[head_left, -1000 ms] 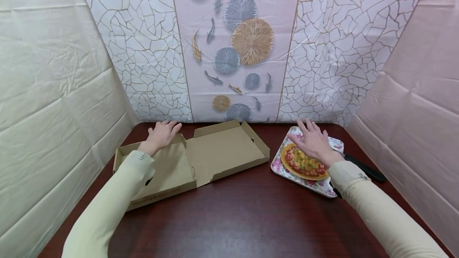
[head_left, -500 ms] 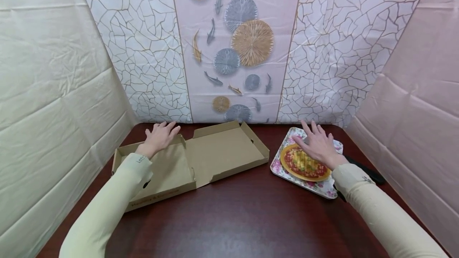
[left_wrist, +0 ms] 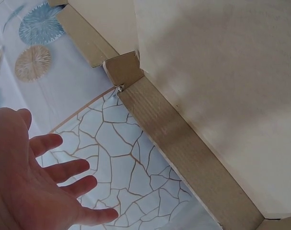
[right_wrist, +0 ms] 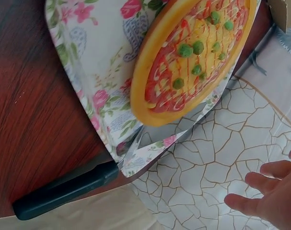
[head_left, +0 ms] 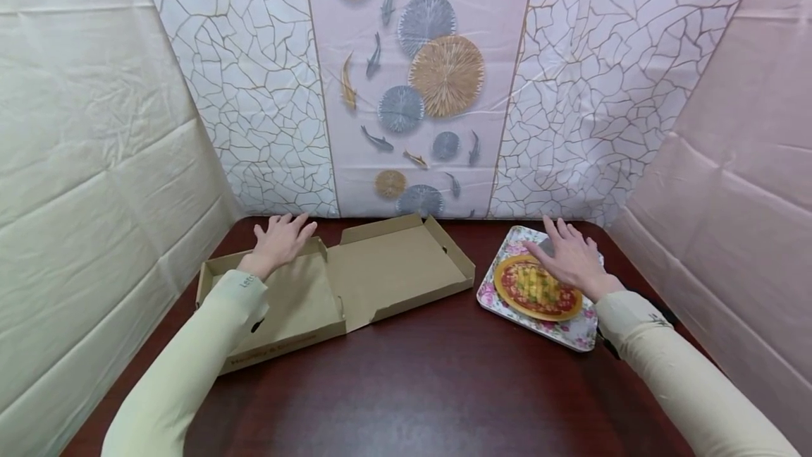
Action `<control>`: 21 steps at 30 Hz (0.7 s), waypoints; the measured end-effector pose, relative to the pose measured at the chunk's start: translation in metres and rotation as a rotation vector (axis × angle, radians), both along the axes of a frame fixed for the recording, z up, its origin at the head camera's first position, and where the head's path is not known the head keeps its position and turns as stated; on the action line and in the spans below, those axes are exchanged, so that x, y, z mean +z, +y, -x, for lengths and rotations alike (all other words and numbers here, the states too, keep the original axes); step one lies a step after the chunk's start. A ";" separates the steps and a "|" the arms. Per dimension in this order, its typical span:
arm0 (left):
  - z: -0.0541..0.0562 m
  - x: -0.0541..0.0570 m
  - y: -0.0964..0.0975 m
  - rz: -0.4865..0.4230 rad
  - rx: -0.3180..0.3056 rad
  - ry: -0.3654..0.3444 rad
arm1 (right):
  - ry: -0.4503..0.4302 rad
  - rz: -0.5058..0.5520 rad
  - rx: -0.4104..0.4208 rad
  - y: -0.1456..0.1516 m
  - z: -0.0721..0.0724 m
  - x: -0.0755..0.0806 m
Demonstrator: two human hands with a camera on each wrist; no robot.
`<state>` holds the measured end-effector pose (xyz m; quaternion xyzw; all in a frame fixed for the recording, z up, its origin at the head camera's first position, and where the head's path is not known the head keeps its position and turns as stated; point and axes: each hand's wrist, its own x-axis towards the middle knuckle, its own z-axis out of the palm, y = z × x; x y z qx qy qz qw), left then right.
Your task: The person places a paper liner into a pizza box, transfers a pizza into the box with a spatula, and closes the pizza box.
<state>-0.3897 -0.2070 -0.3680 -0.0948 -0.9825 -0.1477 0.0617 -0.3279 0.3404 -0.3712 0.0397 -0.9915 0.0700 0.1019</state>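
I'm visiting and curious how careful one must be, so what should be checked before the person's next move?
1. Cardboard box open: ok, its lid lies folded back.
2. Pizza resting on the floral tray: ok.
3. Left hand free: ok, fingers spread, holding nothing.
4. Right hand free: ok, also holding nothing.
5. Black handle gripped: not ok, no hand holds it.
6. Metal blade under the pizza: cannot tell, any part beneath is hidden.

From the head we look forward and down over the table (head_left: 393, 386). Much closer, our left wrist view shares the cardboard box (left_wrist: 207, 72) at that frame's lower left, our right one the pizza (right_wrist: 195, 62) at its lower right.
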 end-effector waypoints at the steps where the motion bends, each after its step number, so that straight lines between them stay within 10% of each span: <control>1: 0.000 0.000 0.000 0.000 0.001 0.004 | 0.000 0.000 -0.004 0.001 0.000 0.000; 21: 0.000 0.004 -0.003 0.000 0.003 0.031 | 0.006 -0.004 -0.042 0.027 -0.005 -0.006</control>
